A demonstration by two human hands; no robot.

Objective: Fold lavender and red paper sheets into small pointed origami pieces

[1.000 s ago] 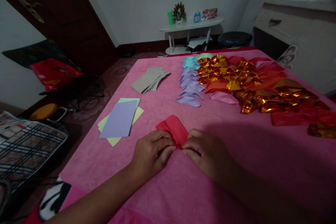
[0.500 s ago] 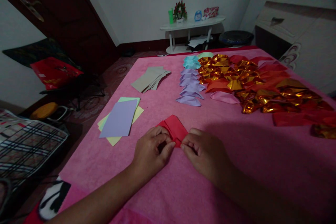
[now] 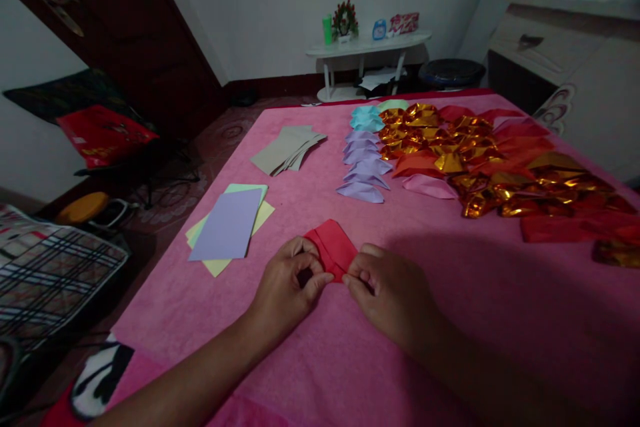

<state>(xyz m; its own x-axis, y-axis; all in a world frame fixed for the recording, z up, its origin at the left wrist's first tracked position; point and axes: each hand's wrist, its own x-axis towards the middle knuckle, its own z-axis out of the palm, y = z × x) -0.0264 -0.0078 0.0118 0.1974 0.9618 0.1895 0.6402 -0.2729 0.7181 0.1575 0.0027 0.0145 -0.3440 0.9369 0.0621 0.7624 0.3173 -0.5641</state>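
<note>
A folded piece of red paper (image 3: 332, 247) lies on the pink cloth in front of me, its near edge pinched from both sides. My left hand (image 3: 295, 273) grips its left and near edge between thumb and curled fingers. On the opposite side, my right hand (image 3: 385, 287) pinches the right near corner. Both thumbs rest close together at the near edge, and the fingers cover parts of the paper's sides. Left of my hands is a small stack of coloured sheets, with a purple sheet (image 3: 227, 223) on top.
Farther back sits a fanned stack of grey paper (image 3: 287, 150). Folded purple paper pieces (image 3: 363, 192) stand in a column beside many shiny gold folded pieces (image 3: 420, 140) and red ones. A white side table (image 3: 370, 47) stands behind the pink-covered surface (image 3: 300, 373).
The near flap of the red paper now lies flatter, with a slanting fold line across it. My left fingers have drawn slightly left; the right hand is nearly in place.
</note>
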